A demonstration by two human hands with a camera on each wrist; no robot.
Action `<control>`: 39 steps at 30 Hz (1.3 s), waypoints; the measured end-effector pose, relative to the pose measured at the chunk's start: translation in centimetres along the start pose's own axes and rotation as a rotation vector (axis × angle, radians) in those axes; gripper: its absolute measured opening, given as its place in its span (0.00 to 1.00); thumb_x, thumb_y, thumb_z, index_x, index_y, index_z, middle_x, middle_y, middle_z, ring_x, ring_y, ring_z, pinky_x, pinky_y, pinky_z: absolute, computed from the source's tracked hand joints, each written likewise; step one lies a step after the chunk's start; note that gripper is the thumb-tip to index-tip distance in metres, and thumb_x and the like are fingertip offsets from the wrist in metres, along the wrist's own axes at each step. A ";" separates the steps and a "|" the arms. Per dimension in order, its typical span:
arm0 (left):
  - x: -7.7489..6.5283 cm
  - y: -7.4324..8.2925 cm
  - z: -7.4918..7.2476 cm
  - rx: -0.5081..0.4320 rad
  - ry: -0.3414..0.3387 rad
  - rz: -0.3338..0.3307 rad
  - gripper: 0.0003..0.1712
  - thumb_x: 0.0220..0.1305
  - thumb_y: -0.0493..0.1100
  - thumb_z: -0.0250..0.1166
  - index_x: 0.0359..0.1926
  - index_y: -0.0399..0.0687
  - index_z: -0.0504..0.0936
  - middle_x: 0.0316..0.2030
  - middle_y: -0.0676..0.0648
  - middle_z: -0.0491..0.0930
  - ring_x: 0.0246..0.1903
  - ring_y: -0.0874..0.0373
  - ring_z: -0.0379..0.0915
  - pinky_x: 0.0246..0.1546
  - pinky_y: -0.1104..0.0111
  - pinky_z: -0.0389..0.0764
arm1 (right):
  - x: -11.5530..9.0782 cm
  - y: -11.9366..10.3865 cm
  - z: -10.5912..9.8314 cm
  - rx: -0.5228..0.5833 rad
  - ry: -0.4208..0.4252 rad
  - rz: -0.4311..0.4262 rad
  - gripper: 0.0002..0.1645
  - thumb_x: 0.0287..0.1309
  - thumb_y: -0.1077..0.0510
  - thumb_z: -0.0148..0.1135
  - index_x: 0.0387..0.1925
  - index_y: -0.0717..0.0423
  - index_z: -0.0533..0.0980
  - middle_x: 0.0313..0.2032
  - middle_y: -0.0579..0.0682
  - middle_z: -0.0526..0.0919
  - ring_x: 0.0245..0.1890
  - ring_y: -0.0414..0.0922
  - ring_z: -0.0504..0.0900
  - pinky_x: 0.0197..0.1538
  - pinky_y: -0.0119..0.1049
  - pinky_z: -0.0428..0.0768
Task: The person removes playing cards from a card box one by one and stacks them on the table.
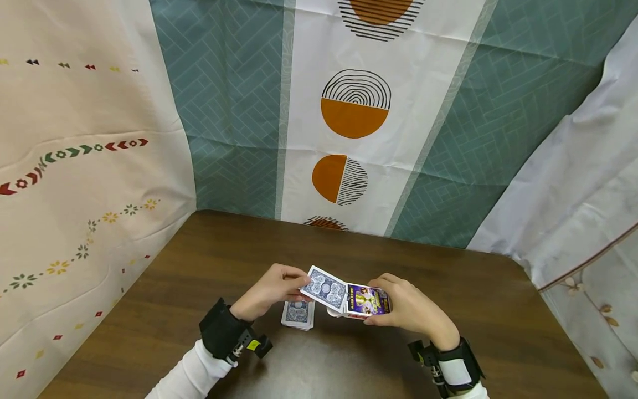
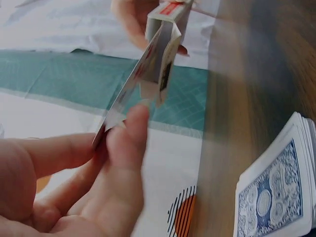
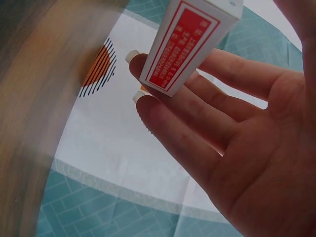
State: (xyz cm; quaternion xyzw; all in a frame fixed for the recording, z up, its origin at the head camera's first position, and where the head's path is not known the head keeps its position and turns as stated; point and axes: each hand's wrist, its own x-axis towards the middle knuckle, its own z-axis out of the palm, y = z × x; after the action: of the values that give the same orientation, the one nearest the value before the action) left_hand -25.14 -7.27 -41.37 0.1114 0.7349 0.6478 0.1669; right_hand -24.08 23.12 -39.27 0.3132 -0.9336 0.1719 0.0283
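A playing card (image 1: 325, 288) with a blue patterned back is pinched at its left end by my left hand (image 1: 277, 289). Its other end reaches the open mouth of a small card box (image 1: 368, 300); the left wrist view shows the card (image 2: 129, 85) slanting into the box (image 2: 167, 49). My right hand (image 1: 410, 305) grips the box by its edges, thumb on the near side and fingers on the far side. A red printed panel on the box (image 3: 185, 47) faces the right wrist view. Below the left hand, a stack of cards (image 1: 298, 315) lies on the table, backs up.
The brown wooden table (image 1: 239, 238) runs back to a hanging cloth (image 1: 234, 111) of green and white panels. A cream cloth (image 1: 89, 183) hangs along the left side, and a white cloth (image 1: 573, 194) along the right.
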 end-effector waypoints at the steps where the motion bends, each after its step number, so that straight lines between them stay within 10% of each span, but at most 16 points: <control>1: 0.1 0.0 0.0 -0.015 0.024 -0.001 0.17 0.67 0.39 0.60 0.50 0.28 0.79 0.33 0.43 0.84 0.30 0.57 0.84 0.32 0.71 0.81 | 0.0 0.0 0.0 0.000 0.001 0.002 0.37 0.39 0.39 0.77 0.48 0.55 0.78 0.42 0.45 0.79 0.36 0.36 0.75 0.37 0.27 0.75; 12: 1.4 -0.9 -1.5 0.068 0.180 0.014 0.13 0.64 0.35 0.63 0.48 0.31 0.83 0.36 0.43 0.83 0.28 0.60 0.77 0.36 0.66 0.81 | 0.0 -0.1 0.0 -0.005 0.009 0.006 0.36 0.39 0.39 0.77 0.48 0.55 0.78 0.42 0.44 0.79 0.36 0.35 0.75 0.37 0.28 0.75; 23: 3.2 -3.1 -4.7 0.176 0.106 -0.114 0.13 0.62 0.30 0.61 0.48 0.33 0.84 0.45 0.40 0.83 0.35 0.60 0.76 0.41 0.67 0.80 | -0.1 0.6 0.0 -0.004 0.010 0.028 0.36 0.39 0.41 0.77 0.48 0.56 0.78 0.42 0.44 0.78 0.34 0.35 0.74 0.36 0.27 0.74; 39: 4.8 -4.4 -3.4 0.368 0.208 -0.078 0.05 0.50 0.32 0.72 0.31 0.37 0.86 0.26 0.48 0.84 0.24 0.62 0.74 0.27 0.70 0.77 | -0.1 1.1 0.2 0.002 -0.002 0.040 0.37 0.40 0.41 0.78 0.49 0.58 0.78 0.42 0.46 0.78 0.34 0.35 0.74 0.35 0.26 0.73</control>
State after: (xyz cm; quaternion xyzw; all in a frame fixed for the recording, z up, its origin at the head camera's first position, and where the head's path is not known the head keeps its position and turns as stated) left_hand -30.65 -9.14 -45.83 0.0442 0.8579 0.5035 0.0920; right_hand -24.63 23.95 -39.77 0.2946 -0.9395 0.1733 0.0237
